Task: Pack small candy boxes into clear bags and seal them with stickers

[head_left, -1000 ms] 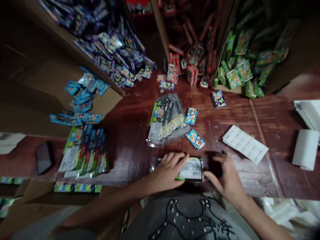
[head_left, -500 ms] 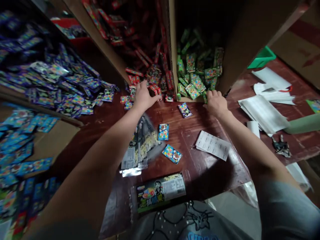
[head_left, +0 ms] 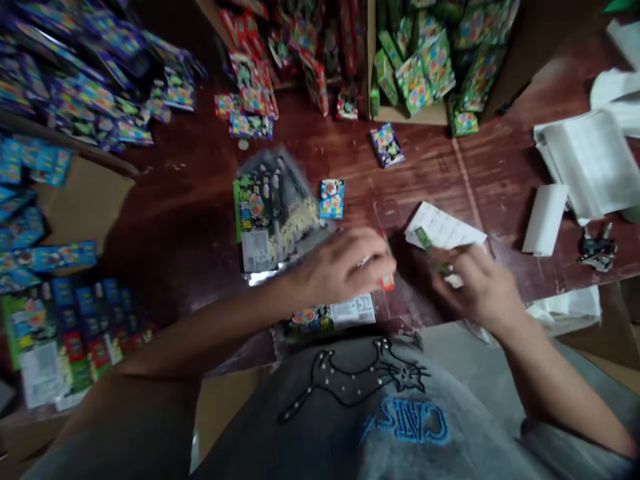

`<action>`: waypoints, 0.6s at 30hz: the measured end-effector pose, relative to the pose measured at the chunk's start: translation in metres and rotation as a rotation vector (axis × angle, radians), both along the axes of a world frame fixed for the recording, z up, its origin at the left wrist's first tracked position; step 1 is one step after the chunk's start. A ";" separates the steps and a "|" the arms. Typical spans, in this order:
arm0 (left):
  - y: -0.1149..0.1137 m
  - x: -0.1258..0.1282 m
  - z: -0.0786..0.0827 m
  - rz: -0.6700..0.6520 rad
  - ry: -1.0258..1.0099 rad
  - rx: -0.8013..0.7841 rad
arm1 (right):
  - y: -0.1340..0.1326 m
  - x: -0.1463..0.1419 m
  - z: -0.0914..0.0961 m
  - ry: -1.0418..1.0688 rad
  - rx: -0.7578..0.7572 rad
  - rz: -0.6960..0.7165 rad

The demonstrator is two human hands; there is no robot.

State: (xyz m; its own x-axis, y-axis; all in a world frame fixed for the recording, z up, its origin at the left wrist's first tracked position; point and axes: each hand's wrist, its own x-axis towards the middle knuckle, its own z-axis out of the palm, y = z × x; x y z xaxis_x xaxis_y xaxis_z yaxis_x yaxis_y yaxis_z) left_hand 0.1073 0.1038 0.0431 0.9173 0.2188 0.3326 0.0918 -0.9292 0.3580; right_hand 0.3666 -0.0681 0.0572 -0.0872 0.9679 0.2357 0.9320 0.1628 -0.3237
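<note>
My left hand [head_left: 350,263] is closed on a small red candy box [head_left: 388,281], of which only the end shows past the fingers. It hovers over the printed plastic bag [head_left: 357,310] at the table's front edge. My right hand [head_left: 477,283], blurred, pinches a small green candy box [head_left: 423,238] beside the white label sheet [head_left: 447,225]. A blue candy box [head_left: 332,199] lies beyond my left hand, and a purple one [head_left: 387,145] farther back. To the left is a stack of printed plastic bags [head_left: 275,207].
Along the back stand cartons of red boxes [head_left: 255,83] and green boxes [head_left: 435,63]. Purple boxes [head_left: 100,100] and blue boxes [head_left: 25,227] are heaped at left, near filled packs [head_left: 75,333]. White papers [head_left: 593,163] and a black metal clip [head_left: 597,250] lie at right.
Both hands have come back from the red and green cartons toward my body, each with a small box. The view has tilted down. One blue box near the front bag is now hidden.
</note>
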 end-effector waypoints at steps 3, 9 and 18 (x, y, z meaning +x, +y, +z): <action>-0.045 -0.007 -0.025 -0.193 -0.066 0.080 | -0.046 -0.022 -0.017 -0.061 -0.143 0.099; -0.071 0.002 -0.027 0.010 0.067 0.084 | -0.057 -0.004 -0.038 0.064 -0.199 0.021; -0.106 0.030 -0.008 0.390 0.519 -0.087 | -0.054 -0.002 -0.040 0.016 -0.293 -0.129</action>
State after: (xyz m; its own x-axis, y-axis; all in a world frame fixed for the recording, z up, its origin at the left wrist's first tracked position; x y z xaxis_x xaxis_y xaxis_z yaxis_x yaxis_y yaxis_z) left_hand 0.1372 -0.0025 0.0348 0.8017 0.5743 -0.1659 0.5975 -0.7623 0.2485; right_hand 0.3647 -0.1219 0.0175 0.0423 0.9976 -0.0546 0.9335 -0.0589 -0.3537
